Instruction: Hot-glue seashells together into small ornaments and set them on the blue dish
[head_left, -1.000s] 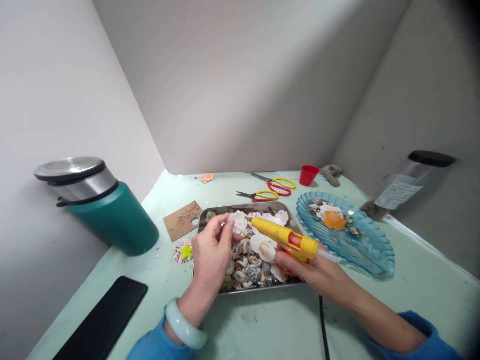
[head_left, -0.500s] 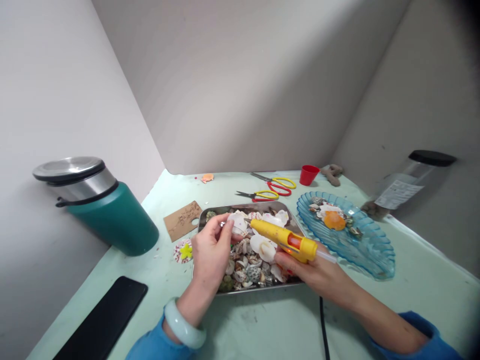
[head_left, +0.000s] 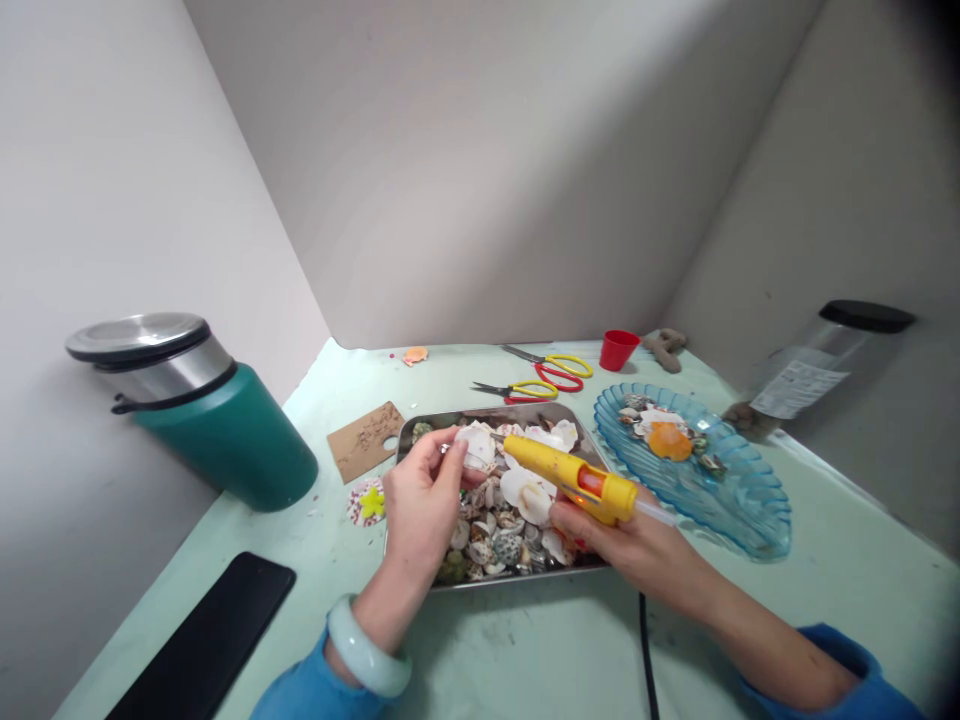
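Between the thumb and fingers of my left hand (head_left: 424, 495) is a white shell (head_left: 475, 447), held above the metal tray (head_left: 517, 573). A yellow hot glue gun (head_left: 570, 474) is gripped in my right hand (head_left: 637, 545), its nozzle pointing left, close to the shell's right edge. A clear glue stick (head_left: 655, 510) pokes out of its back end. Heaped in the tray under both hands are many small seashells (head_left: 506, 545). Larger white shells (head_left: 527, 494) lie on top of them, partly covered by the glue gun.
Left are a green flask (head_left: 232, 440), a black phone (head_left: 206, 640) and a brown card (head_left: 366, 442). Scissors (head_left: 525, 390) and a red cup (head_left: 619, 350) stand behind the tray. On the right are a blue dish (head_left: 739, 510) holding shells and a black-lidded jar (head_left: 802, 385). A black cord (head_left: 646, 650) runs down in front.
The glue gun has shifted very slightly right, its nozzle a little farther from the shell. My left hand keeps its hold on the shell in nearly the same spot.
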